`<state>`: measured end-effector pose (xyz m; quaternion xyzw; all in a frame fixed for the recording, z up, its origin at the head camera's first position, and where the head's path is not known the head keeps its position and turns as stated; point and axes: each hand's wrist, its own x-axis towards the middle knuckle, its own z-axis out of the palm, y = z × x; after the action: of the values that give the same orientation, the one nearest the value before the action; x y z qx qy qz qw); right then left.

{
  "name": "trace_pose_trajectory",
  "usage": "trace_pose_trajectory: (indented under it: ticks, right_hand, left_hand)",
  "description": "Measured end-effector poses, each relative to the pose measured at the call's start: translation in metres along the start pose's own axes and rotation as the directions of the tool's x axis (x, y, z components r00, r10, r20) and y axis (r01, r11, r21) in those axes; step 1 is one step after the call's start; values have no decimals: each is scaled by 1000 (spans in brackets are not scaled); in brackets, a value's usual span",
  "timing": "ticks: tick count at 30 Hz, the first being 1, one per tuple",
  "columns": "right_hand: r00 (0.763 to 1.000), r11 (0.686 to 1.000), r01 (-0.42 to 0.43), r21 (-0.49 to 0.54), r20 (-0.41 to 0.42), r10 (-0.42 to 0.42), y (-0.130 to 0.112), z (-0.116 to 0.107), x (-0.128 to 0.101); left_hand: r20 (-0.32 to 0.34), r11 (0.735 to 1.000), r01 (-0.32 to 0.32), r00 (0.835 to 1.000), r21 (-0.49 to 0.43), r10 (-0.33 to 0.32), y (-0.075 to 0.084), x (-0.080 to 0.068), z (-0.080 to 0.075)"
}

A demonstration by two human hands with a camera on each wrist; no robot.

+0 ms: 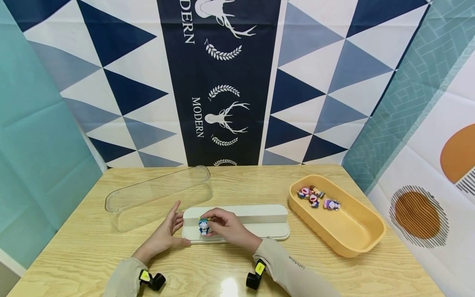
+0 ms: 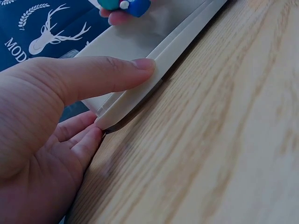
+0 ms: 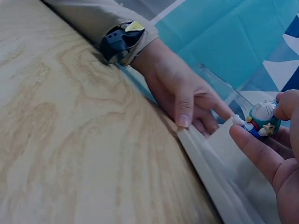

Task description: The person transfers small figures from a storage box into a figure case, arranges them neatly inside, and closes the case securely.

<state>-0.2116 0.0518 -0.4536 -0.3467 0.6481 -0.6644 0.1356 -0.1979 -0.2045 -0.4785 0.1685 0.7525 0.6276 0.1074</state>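
A white stepped display base [image 1: 256, 229] lies lengthwise on the table in the middle of the head view. My right hand [image 1: 230, 227] pinches a small blue-and-white cartoon figurine [image 1: 203, 226] between thumb and fingers, above the left part of the base. In the right wrist view the figurine [image 3: 262, 119] is tilted and shows a yellow star on its front. My left hand [image 1: 165, 233] holds the base's left end. Seen from the left wrist, the thumb lies over the rim of the base [image 2: 135, 95] and the other fingers touch its corner.
A clear plastic cover [image 1: 159, 194] lies behind my left hand. To the right stands a yellow tray [image 1: 356, 231]; several small figurines [image 1: 313, 200] are at its far end. Fabric with a deer print [image 1: 222, 119] hangs behind the wooden table [image 1: 200, 272].
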Motion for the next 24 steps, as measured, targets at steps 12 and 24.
trace_pose_trajectory:
  ticks: [12, 24]
  right_hand:
    - [993, 962, 115, -248, 54, -105, 6, 14, 1]
    - [971, 769, 238, -593, 114, -212, -2, 14, 2]
  left_hand:
    - [18, 1000, -25, 1000, 11, 25, -2, -1, 1]
    - [28, 999, -52, 998, -1, 52, -4, -1, 0]
